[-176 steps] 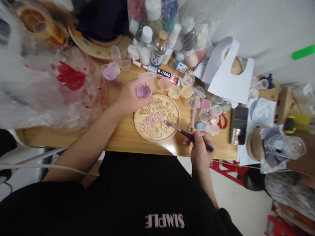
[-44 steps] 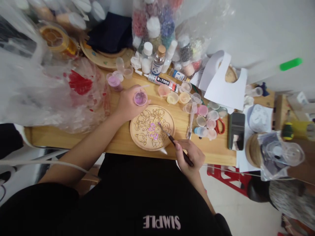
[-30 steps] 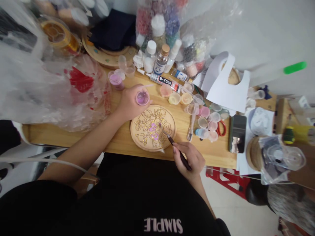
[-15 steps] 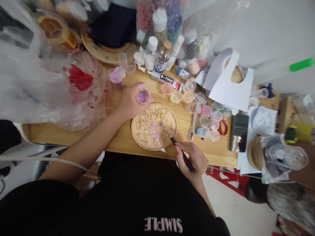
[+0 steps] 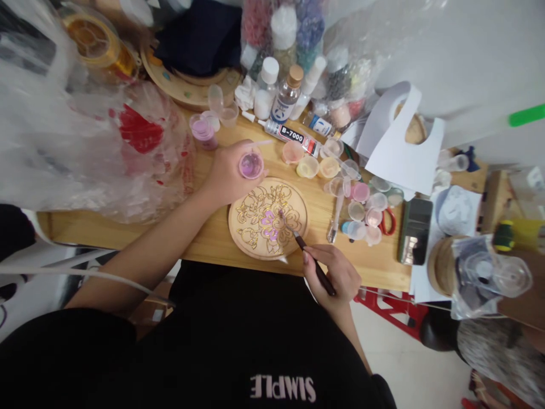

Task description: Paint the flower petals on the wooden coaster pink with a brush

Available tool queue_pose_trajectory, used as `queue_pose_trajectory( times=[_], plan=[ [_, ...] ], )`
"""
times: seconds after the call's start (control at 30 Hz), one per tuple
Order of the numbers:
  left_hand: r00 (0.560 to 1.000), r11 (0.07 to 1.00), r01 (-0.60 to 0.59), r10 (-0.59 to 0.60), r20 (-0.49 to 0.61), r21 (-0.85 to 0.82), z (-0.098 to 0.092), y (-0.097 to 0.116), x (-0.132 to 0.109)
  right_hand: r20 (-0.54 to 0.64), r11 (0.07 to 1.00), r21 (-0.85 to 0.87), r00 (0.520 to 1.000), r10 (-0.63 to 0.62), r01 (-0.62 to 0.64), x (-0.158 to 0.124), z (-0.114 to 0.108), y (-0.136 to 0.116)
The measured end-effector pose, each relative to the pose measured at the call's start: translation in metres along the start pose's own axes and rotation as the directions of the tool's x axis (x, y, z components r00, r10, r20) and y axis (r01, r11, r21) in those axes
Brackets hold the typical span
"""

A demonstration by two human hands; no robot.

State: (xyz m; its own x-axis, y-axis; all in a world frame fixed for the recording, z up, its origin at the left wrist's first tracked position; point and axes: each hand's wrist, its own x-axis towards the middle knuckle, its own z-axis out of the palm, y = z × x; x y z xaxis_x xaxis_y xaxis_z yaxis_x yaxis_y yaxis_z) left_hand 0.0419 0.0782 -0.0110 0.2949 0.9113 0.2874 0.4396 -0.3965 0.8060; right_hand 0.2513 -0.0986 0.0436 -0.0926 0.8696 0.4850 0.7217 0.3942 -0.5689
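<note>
My left hand (image 5: 230, 173) is closed around a small clear cup (image 5: 251, 165) with purple paste inside, held just above the far left rim of a round wooden plaque (image 5: 238, 241). Raised gold outlines form flowers on the plaque, and a few petals (image 5: 270, 224) near its middle are filled with purple. In my right hand (image 5: 334, 270) is a slim tool with a dark handle (image 5: 317, 264) and a thin metal tip. That tip is over the central flower; whether it touches the surface I cannot tell.
Several small cups of coloured paste (image 5: 329, 167) stand to the right, near a B-7000 glue tube (image 5: 292, 134) and bottles (image 5: 283, 102). Red-handled scissors (image 5: 388, 221) and a phone (image 5: 415, 231) lie farther right. A crumpled plastic bag (image 5: 145, 165) covers the left side.
The whole view has shifted slightly. Both hands keep their holds, and the tool's tip stays over the central flower with hardly any visible movement.
</note>
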Motion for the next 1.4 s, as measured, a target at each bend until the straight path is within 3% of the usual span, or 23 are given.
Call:
queue_pose_trajectory(
  times=[0.4, 0.67, 1.13, 1.4],
  plan=[
    [1.0, 0.999, 0.018, -0.018, -0.008, -0.043, 0.0007, 0.0008, -0.0012, -0.018, 0.998, -0.013, 0.998, 0.055, -0.055, -0.0046, -0.0039, -0.0015],
    [0.998, 0.998, 0.069, -0.069, 0.014, -0.012, -0.0007, 0.0043, 0.0002, -0.006, 0.999, -0.036, 1.0, 0.009, -0.01, 0.0001, -0.0026, -0.0027],
    [0.999, 0.999, 0.052, -0.052, 0.014, -0.015, -0.0008, 0.0056, -0.0005, 0.033, 0.999, -0.024, 0.999, -0.028, 0.028, 0.0005, -0.0012, -0.0006],
    [0.998, 0.998, 0.056, -0.056, 0.001, -0.024, 0.0003, 0.0054, -0.0012, 0.04, 0.999, -0.036, 0.999, 0.014, -0.012, -0.001, -0.0017, -0.0016]
  ],
)
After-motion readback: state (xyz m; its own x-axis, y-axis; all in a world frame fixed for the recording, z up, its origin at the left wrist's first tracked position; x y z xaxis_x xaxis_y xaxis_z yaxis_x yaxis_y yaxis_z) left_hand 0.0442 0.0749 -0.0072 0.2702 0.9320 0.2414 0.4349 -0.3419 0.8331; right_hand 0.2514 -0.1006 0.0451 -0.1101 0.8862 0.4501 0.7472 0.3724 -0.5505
